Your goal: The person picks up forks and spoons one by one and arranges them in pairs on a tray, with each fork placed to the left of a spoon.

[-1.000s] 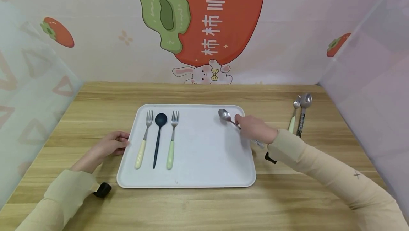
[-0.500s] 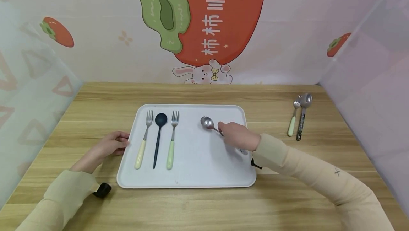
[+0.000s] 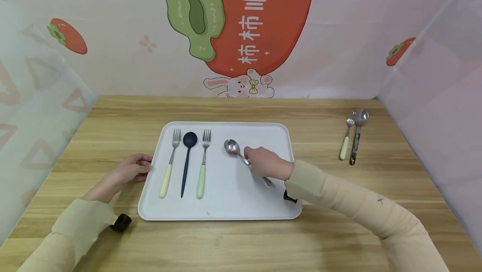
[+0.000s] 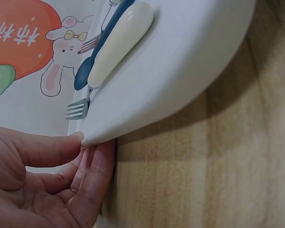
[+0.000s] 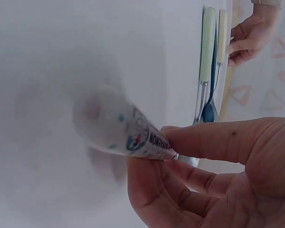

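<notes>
- We see the right hand (image 3: 268, 164) pinching the handle of a silver metal spoon with a printed whitish handle (image 3: 232, 147) between thumb and fingers.
- The spoon's bowl juts out beyond the fingertips, towards the tray's far left, and its handle end sticks out on the near side of the hand. We cannot tell whether it touches the tray below.
- Under it lies a white rectangular plastic-looking tray (image 3: 233, 196), whose left rim the left hand (image 3: 132, 169) pinches, thumb above and fingers below.
- In the tray's left half we count 3 pieces, side by side: a cream-handled metal fork (image 3: 165, 180), a slim black spoon (image 3: 190, 140) and a pale-green-handled metal fork (image 3: 201, 182).
- Well right of the tray, on the wood-grain table (image 3: 218, 242), we find 2 more: a short green-handled fork (image 3: 344, 148) and a dark-patterned-handled metal spoon (image 3: 355, 144), their heads close together.
</notes>
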### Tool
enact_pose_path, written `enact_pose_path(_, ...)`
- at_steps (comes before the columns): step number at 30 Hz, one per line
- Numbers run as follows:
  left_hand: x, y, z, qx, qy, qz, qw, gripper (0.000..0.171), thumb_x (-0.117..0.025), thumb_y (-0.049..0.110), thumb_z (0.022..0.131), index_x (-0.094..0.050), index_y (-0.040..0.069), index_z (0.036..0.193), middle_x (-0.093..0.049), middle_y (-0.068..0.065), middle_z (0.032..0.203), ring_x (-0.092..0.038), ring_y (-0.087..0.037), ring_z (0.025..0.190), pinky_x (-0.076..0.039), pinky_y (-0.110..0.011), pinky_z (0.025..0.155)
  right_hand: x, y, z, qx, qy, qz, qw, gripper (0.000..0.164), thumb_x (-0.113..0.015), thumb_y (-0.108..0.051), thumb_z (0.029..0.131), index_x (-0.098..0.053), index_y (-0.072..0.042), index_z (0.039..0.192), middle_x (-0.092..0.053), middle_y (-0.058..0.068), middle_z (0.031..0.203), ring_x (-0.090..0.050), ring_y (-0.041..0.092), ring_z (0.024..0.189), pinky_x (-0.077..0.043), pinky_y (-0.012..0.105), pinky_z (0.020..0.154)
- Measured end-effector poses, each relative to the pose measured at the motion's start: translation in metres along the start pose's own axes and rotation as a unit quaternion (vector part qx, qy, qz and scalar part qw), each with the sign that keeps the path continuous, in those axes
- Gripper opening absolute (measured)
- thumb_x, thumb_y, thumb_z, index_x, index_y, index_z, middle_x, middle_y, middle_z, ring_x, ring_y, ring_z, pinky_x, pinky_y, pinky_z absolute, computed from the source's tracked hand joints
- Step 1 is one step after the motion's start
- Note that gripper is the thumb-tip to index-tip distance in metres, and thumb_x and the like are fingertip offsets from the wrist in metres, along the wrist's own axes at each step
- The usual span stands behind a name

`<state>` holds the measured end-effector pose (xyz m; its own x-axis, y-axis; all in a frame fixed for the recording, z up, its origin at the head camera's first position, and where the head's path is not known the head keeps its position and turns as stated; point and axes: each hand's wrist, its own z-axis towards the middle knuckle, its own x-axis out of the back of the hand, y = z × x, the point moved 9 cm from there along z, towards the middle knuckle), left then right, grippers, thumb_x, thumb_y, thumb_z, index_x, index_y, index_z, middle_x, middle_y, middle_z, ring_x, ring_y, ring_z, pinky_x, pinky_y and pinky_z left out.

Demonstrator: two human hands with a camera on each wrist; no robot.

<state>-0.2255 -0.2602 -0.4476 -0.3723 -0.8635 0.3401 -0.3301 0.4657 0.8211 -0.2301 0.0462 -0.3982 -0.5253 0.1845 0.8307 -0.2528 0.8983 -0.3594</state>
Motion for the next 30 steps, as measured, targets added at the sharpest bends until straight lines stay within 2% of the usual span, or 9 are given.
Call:
enact_pose_path(7,-0.001,0.002,-0.001,-0.006,-0.002,-0.005,1.0,0.042,-0.046,0.001,0.092,-0.028,-0.02,0.124,-0.048,-0.006,0.091,-0.052,-0.005,0.076,-0.051,-0.022,0.067,-0.011,-0.002,0.01,-0.045,-0.021,0.087,0.995,0.028,-0.055,0.001,0.084,-0.049,-0.004,0.111,-0.054,0.009,0.08,-0.051,0.015,0.054,-0.044,0.023,0.048)
enact_pose_path(14,-0.001,0.002,-0.001,-0.009,-0.002,-0.011,0.9999,0.042,-0.046,0.001,0.092,-0.028,-0.021,0.123,-0.048,-0.005,0.091,-0.052,-0.005,0.076,-0.051,-0.022,0.068,-0.015,-0.011,0.019,-0.047,-0.015,0.154,0.987,0.019,-0.061,-0.002,0.083,-0.052,0.001,0.1,-0.054,0.01,0.079,-0.059,0.019,0.053,-0.051,0.027,0.053)
enact_pose_path(20,-0.001,0.003,-0.002,-0.006,-0.003,-0.007,1.0,0.042,-0.046,0.001,0.092,-0.028,-0.021,0.123,-0.048,-0.005,0.091,-0.052,-0.005,0.076,-0.051,-0.022,0.068,-0.019,-0.022,0.03,-0.044,-0.013,0.18,0.983,0.009,-0.063,-0.005,0.082,-0.055,0.0,0.084,-0.056,0.008,0.069,-0.059,0.016,0.051,-0.05,0.024,0.052)
enact_pose_path(25,-0.002,0.003,-0.002,-0.006,-0.001,-0.005,1.0,0.041,-0.046,0.001,0.092,-0.029,-0.02,0.123,-0.048,-0.005,0.09,-0.052,-0.005,0.076,-0.051,-0.022,0.067,-0.023,-0.028,0.036,-0.053,-0.011,0.211,0.976,0.009,-0.064,-0.005,0.082,-0.057,-0.001,0.08,-0.056,0.008,0.065,-0.059,0.015,0.049,-0.051,0.025,0.052)
enact_pose_path(30,-0.001,0.003,-0.002,-0.006,0.001,0.001,1.0,0.042,-0.046,0.002,0.092,-0.029,-0.02,0.123,-0.047,-0.006,0.091,-0.052,-0.006,0.076,-0.051,-0.022,0.067,-0.027,-0.033,0.039,-0.053,-0.01,0.213,0.975,0.011,-0.065,-0.008,0.082,-0.06,-0.002,0.074,-0.06,0.008,0.061,-0.058,0.014,0.049,-0.049,0.023,0.05)
